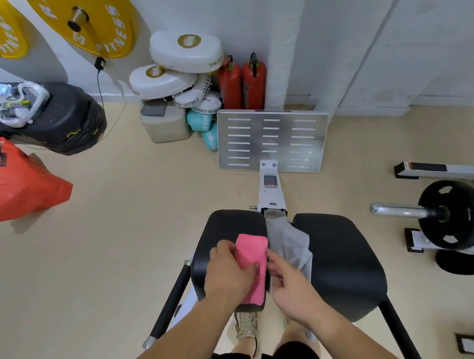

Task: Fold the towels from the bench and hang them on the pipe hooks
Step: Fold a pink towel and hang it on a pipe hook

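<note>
A folded pink towel (254, 260) lies on the left black pad (230, 226) of the bench. My left hand (228, 267) rests on the towel's left side, thumb curled over its edge. My right hand (286, 279) touches the towel's right edge with bent fingers, close to the gap between the pads. A grey towel (290, 244) lies crumpled in that gap, draping toward the right black pad (341, 259). A white wrapped pipe (280, 39) runs up the wall behind; no hooks are visible on it.
A metal footplate (273, 140) stands ahead of the bench. Two red fire extinguishers (243, 84) and white boxing pads (182, 62) sit against the wall. A barbell with a black plate (450, 213) lies right; an orange bag (14, 183) hangs left.
</note>
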`<state>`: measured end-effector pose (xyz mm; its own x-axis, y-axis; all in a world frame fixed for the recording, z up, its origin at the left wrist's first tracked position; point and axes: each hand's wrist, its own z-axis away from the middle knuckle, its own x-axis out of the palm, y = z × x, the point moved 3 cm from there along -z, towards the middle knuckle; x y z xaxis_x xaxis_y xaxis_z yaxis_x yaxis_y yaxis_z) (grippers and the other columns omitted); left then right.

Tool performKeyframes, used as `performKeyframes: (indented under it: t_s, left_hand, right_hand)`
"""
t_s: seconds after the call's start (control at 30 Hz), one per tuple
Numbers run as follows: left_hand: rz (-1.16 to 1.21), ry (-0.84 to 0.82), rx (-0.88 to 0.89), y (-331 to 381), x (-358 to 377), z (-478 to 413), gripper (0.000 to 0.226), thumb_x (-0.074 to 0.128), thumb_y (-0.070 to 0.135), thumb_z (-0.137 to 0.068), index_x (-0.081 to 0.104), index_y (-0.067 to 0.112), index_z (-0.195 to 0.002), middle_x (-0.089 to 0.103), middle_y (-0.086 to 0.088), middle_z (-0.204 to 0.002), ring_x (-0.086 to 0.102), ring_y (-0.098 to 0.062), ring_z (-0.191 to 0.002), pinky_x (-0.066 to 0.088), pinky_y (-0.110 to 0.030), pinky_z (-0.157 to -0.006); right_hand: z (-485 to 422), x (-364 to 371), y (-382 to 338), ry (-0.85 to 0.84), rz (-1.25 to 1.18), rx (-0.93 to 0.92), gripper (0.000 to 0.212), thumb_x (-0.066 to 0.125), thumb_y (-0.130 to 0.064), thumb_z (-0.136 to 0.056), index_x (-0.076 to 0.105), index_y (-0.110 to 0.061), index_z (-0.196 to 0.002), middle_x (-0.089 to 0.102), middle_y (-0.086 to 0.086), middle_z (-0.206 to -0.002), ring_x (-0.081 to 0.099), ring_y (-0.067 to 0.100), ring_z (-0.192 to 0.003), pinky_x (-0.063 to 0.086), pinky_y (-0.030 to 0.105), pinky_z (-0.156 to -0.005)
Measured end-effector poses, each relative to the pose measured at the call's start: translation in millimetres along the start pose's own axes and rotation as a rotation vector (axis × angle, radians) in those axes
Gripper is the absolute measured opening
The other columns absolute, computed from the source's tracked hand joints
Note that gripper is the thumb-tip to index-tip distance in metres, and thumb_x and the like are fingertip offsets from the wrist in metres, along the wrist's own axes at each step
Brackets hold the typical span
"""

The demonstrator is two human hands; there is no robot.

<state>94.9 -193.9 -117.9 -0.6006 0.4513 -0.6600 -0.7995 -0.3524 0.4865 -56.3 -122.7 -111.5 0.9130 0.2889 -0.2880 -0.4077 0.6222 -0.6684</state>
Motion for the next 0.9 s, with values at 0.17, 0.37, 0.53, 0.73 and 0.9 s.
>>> performKeyframes:
  t_s: [0.17, 0.37, 0.53, 0.73, 0.9]
  left_hand:
    - [-0.056, -0.073, 0.015, 5, 8, -6, 0.056, 0.072, 0.047, -0.081, 0.045, 0.023, -0.123, 0.054, -0.002, -0.118, 0.064, -0.027, -0.102, 0.056, -0.045, -0.086]
    - [-0.027, -0.161, 0.309, 14, -13, 15, 0.049, 0.075, 0.033, -0.074, 0.048, 0.034, -0.115, 0.056, 0.007, -0.110, 0.059, -0.014, -0.095, 0.053, -0.033, -0.082]
    - [-0.089, -0.166, 0.671, 35, -50, 62, 0.052, 0.072, 0.032, -0.076, 0.059, 0.033, -0.126, 0.056, 0.012, -0.109, 0.057, -0.006, -0.098, 0.049, -0.024, -0.083]
    - [-0.205, 0.030, 0.876, 34, -94, 123, 0.048, 0.066, 0.037, -0.077, 0.059, 0.037, -0.124, 0.058, 0.020, -0.110, 0.050, -0.005, -0.097, 0.042, -0.019, -0.081]
    - [-0.135, 0.107, 0.823, 0, -107, 162, 0.039, 0.072, 0.039, -0.079, 0.063, 0.033, -0.116, 0.060, 0.019, -0.108, 0.052, -0.004, -0.097, 0.045, -0.020, -0.082]
  right_hand:
    - [19, -7, -7, -0.048, 0.020, 0.008, 0.061, 0.039, -0.006, -0.101, 0.036, -0.049, -0.144, 0.057, -0.016, -0.117, 0.061, 0.000, -0.085, 0.045, 0.005, -0.063]
    - [48, -27, -22, 0.113, 0.156, -0.002, 0.068, 0.053, -0.026, -0.099, 0.021, -0.040, -0.158, 0.053, -0.004, -0.140, 0.062, 0.014, -0.112, 0.046, 0.019, -0.086]
    - [79, -46, -52, 0.152, 0.358, -0.292, 0.083, 0.069, -0.034, -0.091, 0.023, -0.028, -0.161, 0.027, -0.011, -0.164, 0.030, 0.007, -0.148, 0.029, 0.014, -0.114]
    - [111, -51, -80, 0.170, 0.673, -0.602, 0.079, 0.070, -0.063, -0.076, 0.048, -0.035, -0.147, 0.030, -0.015, -0.163, 0.022, 0.000, -0.151, 0.030, 0.024, -0.119]
    - [129, -22, -73, 0.252, 0.502, -0.666, 0.030, 0.075, -0.045, -0.074, 0.065, -0.033, -0.100, 0.062, -0.021, -0.094, 0.060, 0.005, -0.088, 0.055, 0.032, -0.071]
